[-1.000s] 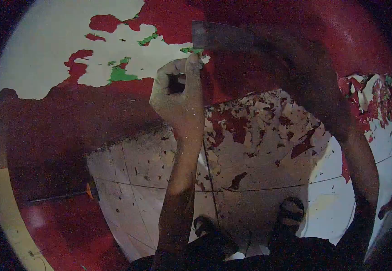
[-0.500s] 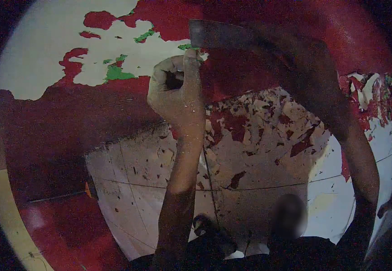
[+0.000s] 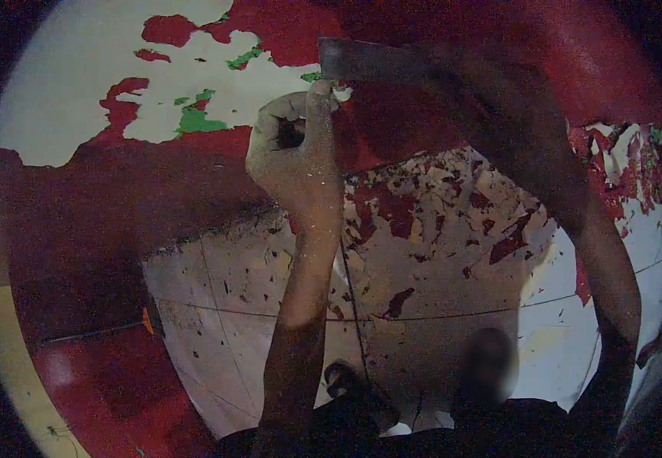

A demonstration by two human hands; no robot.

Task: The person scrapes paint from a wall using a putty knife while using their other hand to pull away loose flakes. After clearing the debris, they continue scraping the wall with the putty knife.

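My right hand (image 3: pixel 491 95), dark in shadow, grips a scraper with a wide flat metal blade (image 3: pixel 365 61). The blade lies against the red painted wall (image 3: pixel 399 114), its end pointing left at the edge of the bare pale patch (image 3: pixel 155 99). Just below the blade's end, my left hand (image 3: pixel 296 141) is closed in a pinch, thumb upward. A small whitish bit (image 3: pixel 342 93) shows beside its fingertips; whether they hold it is not clear. Green paint remnants (image 3: pixel 201 120) and red islands dot the pale patch.
Paint flakes (image 3: pixel 506 240) litter the tiled floor (image 3: pixel 438 343) along the wall's foot. More torn paint (image 3: pixel 613 153) hangs at the right. My shoe (image 3: pixel 340 379) shows at the bottom. A yellowish strip (image 3: pixel 10 343) runs along the left edge.
The scraper blade has tilted a little, its right part dipping slightly. My left hand has shifted very slightly left, still pinched.
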